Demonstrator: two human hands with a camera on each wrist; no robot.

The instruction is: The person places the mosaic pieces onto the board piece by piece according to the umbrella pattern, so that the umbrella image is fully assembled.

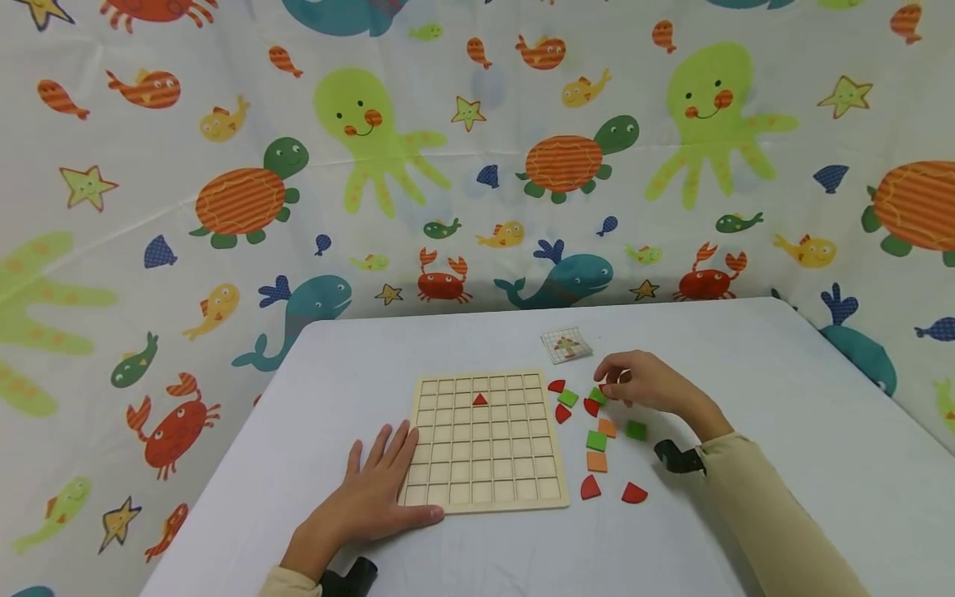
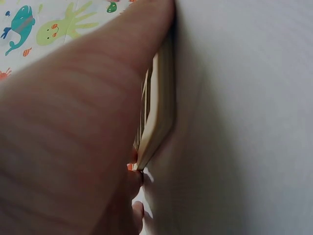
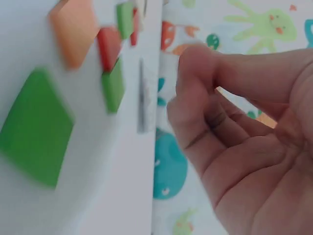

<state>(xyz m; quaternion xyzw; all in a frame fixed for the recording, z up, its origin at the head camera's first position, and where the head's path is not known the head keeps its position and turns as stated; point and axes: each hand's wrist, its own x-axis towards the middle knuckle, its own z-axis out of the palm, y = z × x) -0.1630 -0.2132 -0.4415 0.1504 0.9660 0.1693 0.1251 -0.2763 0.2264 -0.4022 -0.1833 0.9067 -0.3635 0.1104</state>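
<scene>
A wooden grid board (image 1: 485, 507) lies flat, with a red triangle piece (image 1: 480, 400) in one of its upper cells. My left hand (image 1: 373, 489) rests flat at the board's lower left corner, fingers spread along the left edge and thumb along the near edge. To the right of the board, my right hand (image 1: 643, 383) hovers over the loose pieces, its fingers loosely bent. Its fingertips are beside a green square piece (image 1: 598, 395) and a red rounded piece (image 1: 592, 407). In the right wrist view the thumb and index finger (image 3: 183, 110) come close together, with no piece visible between them.
Several loose pieces lie right of the board, among them an orange square (image 1: 596, 462), a green square (image 1: 637, 429) and a red quarter-round (image 1: 634, 493). A pattern card (image 1: 567, 345) lies beyond the board on the white table (image 1: 821, 398). Behind hangs a sea-animal curtain (image 1: 477, 232).
</scene>
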